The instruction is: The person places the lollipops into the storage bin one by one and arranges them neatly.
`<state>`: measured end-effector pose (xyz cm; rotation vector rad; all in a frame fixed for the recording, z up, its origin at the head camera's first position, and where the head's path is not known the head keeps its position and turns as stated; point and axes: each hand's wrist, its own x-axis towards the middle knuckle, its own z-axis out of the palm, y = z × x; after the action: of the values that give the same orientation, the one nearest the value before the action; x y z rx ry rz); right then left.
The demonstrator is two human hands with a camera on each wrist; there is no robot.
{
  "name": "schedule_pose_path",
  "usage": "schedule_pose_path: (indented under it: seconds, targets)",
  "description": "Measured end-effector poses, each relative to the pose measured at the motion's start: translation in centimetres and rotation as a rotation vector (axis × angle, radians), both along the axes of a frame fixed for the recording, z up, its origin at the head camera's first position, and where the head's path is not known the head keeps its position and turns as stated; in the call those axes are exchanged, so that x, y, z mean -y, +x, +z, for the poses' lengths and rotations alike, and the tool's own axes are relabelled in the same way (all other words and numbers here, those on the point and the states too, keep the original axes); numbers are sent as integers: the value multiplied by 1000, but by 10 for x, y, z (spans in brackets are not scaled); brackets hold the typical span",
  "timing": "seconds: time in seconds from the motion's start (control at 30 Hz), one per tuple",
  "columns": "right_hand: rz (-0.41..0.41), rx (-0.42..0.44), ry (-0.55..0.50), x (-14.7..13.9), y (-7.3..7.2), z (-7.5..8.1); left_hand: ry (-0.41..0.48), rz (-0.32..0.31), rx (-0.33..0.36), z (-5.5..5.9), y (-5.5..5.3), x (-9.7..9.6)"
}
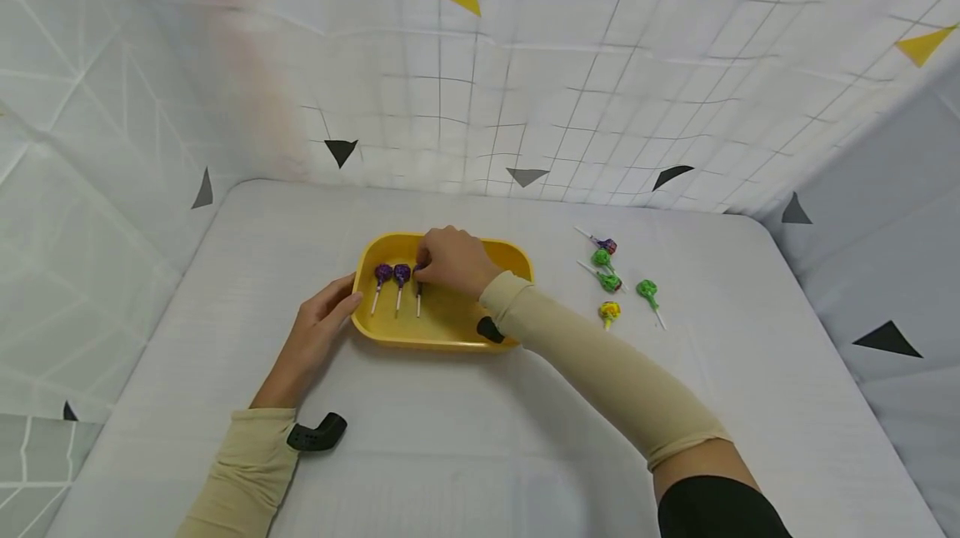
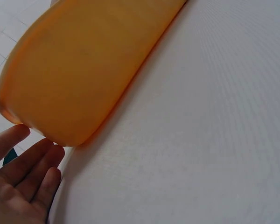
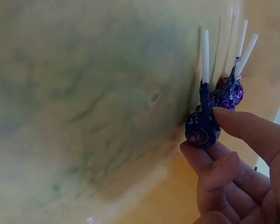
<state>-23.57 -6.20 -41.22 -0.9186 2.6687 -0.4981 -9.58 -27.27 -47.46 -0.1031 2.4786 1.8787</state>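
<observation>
A yellow tray [image 1: 450,345] lies on the table with a row of purple-wrapped lollipops at its left end. My right hand [image 1: 456,261] reaches into the tray and pinches the rightmost purple lollipop [image 3: 203,126] by its wrapped head between thumb and fingers. Its white stick points toward me, beside two other purple lollipops [image 1: 383,274]. At the tray's left end, my left hand [image 1: 322,317] touches the outer wall and rim. In the left wrist view, its fingers [image 2: 35,163] are loosely extended, their tips at the tray's end.
Right of the tray, several lollipops lie loose on the white-covered table [image 1: 420,455]: green ones [image 1: 647,289], a yellow one [image 1: 610,311] and a purple-and-red one [image 1: 606,246]. White sheets with grid lines and coloured triangles hang behind and beside the table.
</observation>
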Motion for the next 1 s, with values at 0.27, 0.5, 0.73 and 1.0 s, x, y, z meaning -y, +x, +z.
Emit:
schedule_pose_path:
  seconds: [0.27,0.5,0.73,1.0]
  targets:
    - [2,0,-11,1,0,-2,-7,3,-4,0,0,-1]
    - [-3,-6,-20,1,1,-3,-6,2,-6,0,1,-1]
    - [-4,-2,-19,1,2,-3,-9,4,-6,0,1,-1]
    - [-1,-15,-20,1,3,-2,-14,5,-9,0,1,-1]
